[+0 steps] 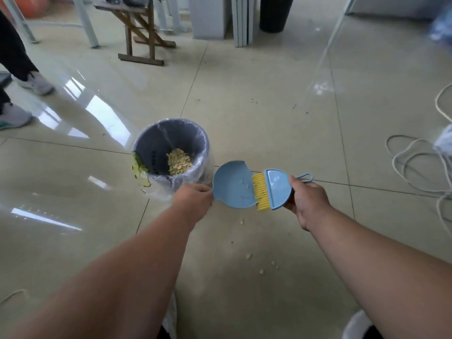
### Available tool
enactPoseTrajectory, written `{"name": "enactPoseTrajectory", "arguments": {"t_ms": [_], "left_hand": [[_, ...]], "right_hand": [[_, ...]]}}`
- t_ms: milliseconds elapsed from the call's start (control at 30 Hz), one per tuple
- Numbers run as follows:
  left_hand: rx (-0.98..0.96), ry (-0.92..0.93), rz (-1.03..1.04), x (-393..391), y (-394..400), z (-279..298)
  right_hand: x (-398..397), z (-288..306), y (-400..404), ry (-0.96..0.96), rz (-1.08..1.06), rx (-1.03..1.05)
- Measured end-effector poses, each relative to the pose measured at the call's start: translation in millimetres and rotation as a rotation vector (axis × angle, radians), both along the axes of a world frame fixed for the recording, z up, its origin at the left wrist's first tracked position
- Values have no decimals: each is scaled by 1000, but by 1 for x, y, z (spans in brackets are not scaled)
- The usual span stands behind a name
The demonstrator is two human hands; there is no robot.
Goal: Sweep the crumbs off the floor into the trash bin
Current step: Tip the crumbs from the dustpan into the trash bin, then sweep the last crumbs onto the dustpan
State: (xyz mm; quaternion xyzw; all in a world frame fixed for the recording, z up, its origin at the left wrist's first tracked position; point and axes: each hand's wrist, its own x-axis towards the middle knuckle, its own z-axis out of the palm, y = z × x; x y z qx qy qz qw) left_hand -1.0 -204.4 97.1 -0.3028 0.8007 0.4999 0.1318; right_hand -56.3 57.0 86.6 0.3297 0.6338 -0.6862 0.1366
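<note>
A small grey-blue trash bin (146, 143) lined with a clear plastic bag stands on the tiled floor, with a pile of pale crumbs (178, 161) inside. My left hand (193, 199) grips the handle of a light blue dustpan (232, 184), held above the floor just right of the bin. My right hand (309, 199) holds a blue hand brush (277, 189) whose yellow bristles rest on the pan's right side. The pan looks bare. A few loose crumbs (249, 255) lie on the floor below the pan, between my arms.
Another person's legs and grey shoes (34, 84) stand at the far left. A wooden folding stand (140, 30), white panels (242, 20) and a black bin (275, 13) are at the back. White cable (415, 165) loops on the floor at right.
</note>
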Motion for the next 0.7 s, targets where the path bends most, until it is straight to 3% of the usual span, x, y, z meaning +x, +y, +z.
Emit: {"name": "enactPoseTrajectory", "arguments": {"t_ms": [133,433,700], "left_hand": [[74,-101,46,31,-1,-51],[-23,-268,107,67,-53,-109],[-35,-322,89,55,-70,-132]], "right_hand": [[18,-41,10,-88,46,35],[52,-127,-28,-260,122,8],[54,-164,-84,-326,-14,7]]}}
